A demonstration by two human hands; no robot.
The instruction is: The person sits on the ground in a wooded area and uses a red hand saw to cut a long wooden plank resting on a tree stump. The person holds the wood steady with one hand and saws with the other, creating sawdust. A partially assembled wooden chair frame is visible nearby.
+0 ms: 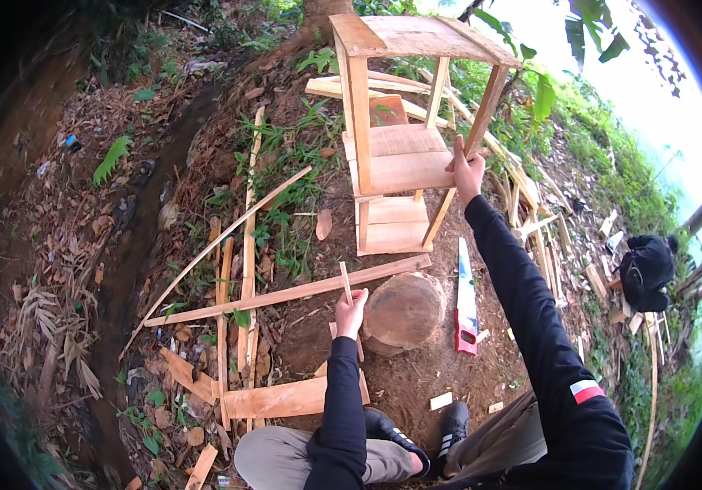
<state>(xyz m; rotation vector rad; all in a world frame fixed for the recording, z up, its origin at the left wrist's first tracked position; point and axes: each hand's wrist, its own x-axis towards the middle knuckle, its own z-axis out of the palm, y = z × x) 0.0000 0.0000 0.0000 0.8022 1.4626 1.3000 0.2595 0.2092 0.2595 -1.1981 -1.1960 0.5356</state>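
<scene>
A wooden shelf rack (404, 171) with several tiers stands upright on the ground ahead of me. My right hand (467, 169) is closed around its near right post, level with the middle shelf. Lower and to the left, my left hand (351, 312) grips a thin wooden strip (344, 276), whose upper end sticks up past my fingers. The strip is held beside a round tree stump (405, 312). To the right of the stump lies a hand saw (466, 298) with a red handle, touched by neither hand.
A long batten (286, 290) lies crosswise left of the stump, over other strips. Near my left knee is a wide board (286, 400). Wood offcuts (441, 401) lie by my shoes. A black bag (647, 272) sits at the far right, and a muddy ditch (151, 212) runs along the left.
</scene>
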